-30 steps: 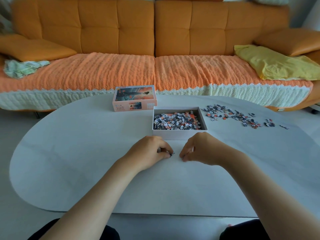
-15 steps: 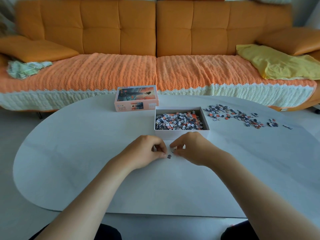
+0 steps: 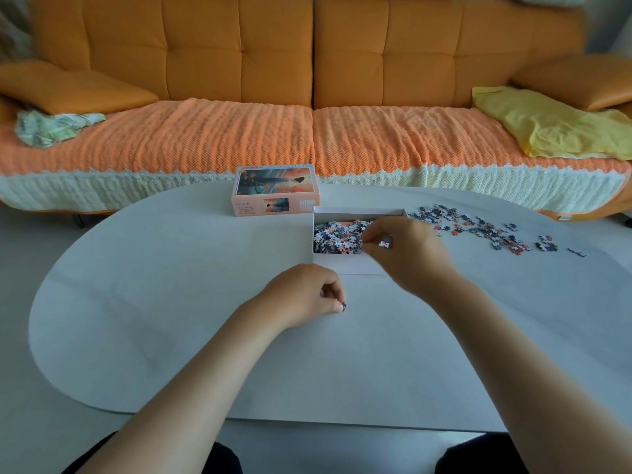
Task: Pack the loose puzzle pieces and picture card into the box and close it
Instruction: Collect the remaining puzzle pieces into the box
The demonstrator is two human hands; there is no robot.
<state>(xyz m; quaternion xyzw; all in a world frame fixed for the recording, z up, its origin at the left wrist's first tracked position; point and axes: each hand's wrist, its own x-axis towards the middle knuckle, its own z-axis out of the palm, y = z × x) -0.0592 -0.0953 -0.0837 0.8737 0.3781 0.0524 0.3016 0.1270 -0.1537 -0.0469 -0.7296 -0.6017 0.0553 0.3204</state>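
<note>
The open white box [image 3: 345, 265] stands mid-table, filled with mixed grey, white and orange puzzle pieces [image 3: 337, 237]. My right hand [image 3: 407, 254] hovers over the box's right side, fingers curled, pinching a small puzzle piece [image 3: 385, 243]. My left hand [image 3: 304, 295] rests on the table in front of the box, its fingertips pinching a dark puzzle piece [image 3: 343, 305]. A loose scatter of pieces [image 3: 478, 227] lies on the table right of the box. The pink box lid [image 3: 275, 191] with the picture sits behind the box to the left. No separate picture card shows.
A white oval table [image 3: 171, 302] carries everything. Behind it runs an orange sofa [image 3: 307, 80] with a knitted orange throw, a yellow cloth [image 3: 547, 124] at the right and a crumpled green cloth [image 3: 51, 126] at the left.
My right hand has lifted from the table in front of the box and moved up over the box with a piece. My left hand stayed near the same spot, still on a dark piece.
</note>
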